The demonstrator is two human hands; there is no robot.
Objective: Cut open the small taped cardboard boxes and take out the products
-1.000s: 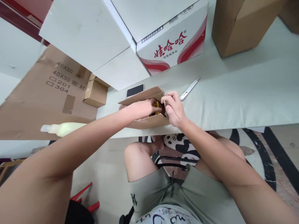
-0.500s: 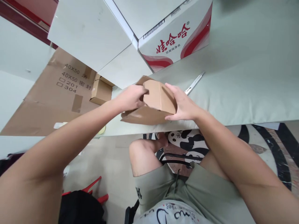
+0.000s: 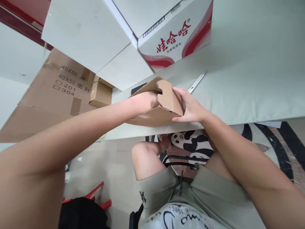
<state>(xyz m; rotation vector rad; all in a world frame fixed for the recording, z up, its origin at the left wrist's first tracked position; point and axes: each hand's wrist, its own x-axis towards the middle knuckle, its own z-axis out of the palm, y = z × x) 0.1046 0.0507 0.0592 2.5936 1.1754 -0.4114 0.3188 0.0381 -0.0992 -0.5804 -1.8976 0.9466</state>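
The surface (image 3: 243, 82) is covered with a pale green cloth, and near its front edge is a small open cardboard box (image 3: 156, 118). The right hand (image 3: 192, 106) has its grip around the box's right end, the thumb on the near side and the fingers on the far side. The left hand (image 3: 150, 100) reaches into the opening; its fingers are hidden, so I cannot tell how its grip stands. Behind the box lies a dark flat device (image 3: 138, 89), partly covered. A slim white cutter (image 3: 198, 80) lies just beyond the right hand. At the back stands a white carton (image 3: 164, 58) with red print. To the left are a closed brown box (image 3: 101, 94) and a big printed cardboard (image 3: 47, 105). Below, panda figures (image 3: 190, 141) decorate the floor (image 3: 119, 168), and red legs (image 3: 95, 190) of some furniture are seen.
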